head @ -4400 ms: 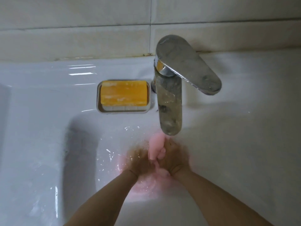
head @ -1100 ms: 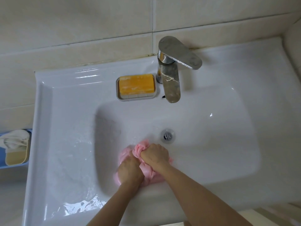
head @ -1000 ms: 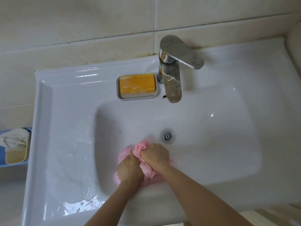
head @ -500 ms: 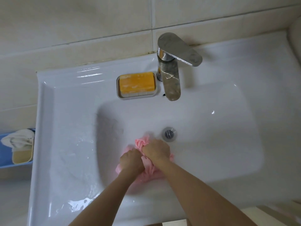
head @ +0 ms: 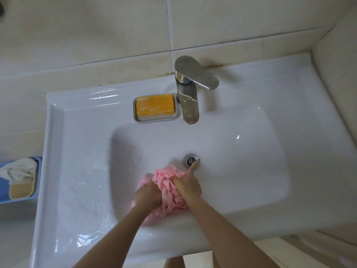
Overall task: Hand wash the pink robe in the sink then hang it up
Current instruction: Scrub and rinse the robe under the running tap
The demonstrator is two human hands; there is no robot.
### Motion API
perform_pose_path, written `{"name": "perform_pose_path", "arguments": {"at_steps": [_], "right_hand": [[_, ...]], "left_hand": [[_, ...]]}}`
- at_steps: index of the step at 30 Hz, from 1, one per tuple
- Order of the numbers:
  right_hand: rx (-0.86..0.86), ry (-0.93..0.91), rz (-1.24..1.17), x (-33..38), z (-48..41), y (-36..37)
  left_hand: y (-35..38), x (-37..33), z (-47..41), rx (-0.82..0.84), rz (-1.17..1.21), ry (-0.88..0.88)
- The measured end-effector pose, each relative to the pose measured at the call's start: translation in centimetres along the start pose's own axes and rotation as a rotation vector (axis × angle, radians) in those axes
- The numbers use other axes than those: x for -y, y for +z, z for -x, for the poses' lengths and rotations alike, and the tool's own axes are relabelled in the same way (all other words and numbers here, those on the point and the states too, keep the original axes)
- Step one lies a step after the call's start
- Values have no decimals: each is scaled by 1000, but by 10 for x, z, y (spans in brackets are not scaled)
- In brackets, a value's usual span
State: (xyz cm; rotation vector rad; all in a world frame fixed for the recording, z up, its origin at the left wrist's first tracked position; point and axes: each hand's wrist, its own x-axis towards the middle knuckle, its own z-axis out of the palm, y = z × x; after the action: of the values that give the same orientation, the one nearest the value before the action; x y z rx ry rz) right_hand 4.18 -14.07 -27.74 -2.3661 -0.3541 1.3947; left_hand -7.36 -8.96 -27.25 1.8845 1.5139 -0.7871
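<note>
From my remote view, both forearms enter from the near edge of the sink [head: 77, 171] and meet just on the near side of the drain [head: 191, 161].

1. Left hand [head: 147, 194]: near-left of the drain. The fingers are curled into the pink robe [head: 167, 182] and grip a bunch of it.
2. Right hand [head: 187, 187]: directly on the near side of the drain. It grips the robe's right side. The thumb is straight and points at the drain; I cannot tell whether its tip touches the rim.
3. Pink robe: a crumpled wad on the basin floor, squeezed between both hands, its far edge just short of the drain.
4. Sink: the white surface left of the drain shows water film and droplets.
5. A blue tray [head: 37, 178] sits far left of the drain, outside the sink. It holds a white item I cannot identify.
6. Beyond the drain and to its left, a soap dish [head: 154, 120] on the sink deck holds an orange soap bar [head: 154, 106].
7. Straight beyond the drain stands the chrome faucet [head: 190, 105], spout over the basin. I see no water stream.
8. The tiled wall [head: 96, 35] is farthest from the drain.
</note>
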Motion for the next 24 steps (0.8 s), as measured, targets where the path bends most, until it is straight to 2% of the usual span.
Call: {"name": "perform_pose_path", "arguments": {"at_steps": [4,6,8,10,12,14,16,17,18,19,21,22,24], "right_hand": [[30,-10,-17,-1,1,0],[29,-74,39,-4,7,2],[19,-159,176,-9,14,-1],[72,-238,257,-12,17,-4],[188,-295,242,-12,21,-5],[269,-318,206,-13,22,-9],[344,-278,129,-11,24,-19],[389,-262,90,-14,20,-23],[399,-234,46,-16,12,-25],[390,-205,35,-17,6,-27],[336,-174,60,-17,-6,-25],[328,-151,60,-15,-11,-25],[279,-88,64,-7,-14,-27]], "left_hand": [[-2,3,0,74,5,34],[-6,7,3,89,-144,133],[-24,8,23,16,-331,146],[-43,4,39,-132,-453,164],[-58,-11,50,-267,-285,279],[-59,-32,45,-295,-52,483],[-51,-45,35,-185,-76,646],[-45,-46,32,-164,-194,709],[-36,-41,24,-144,-273,737],[-31,-35,17,-37,-325,687],[-23,-26,7,52,-331,633],[-20,-26,5,27,-284,654],[-28,-32,12,-87,-18,559]]}}
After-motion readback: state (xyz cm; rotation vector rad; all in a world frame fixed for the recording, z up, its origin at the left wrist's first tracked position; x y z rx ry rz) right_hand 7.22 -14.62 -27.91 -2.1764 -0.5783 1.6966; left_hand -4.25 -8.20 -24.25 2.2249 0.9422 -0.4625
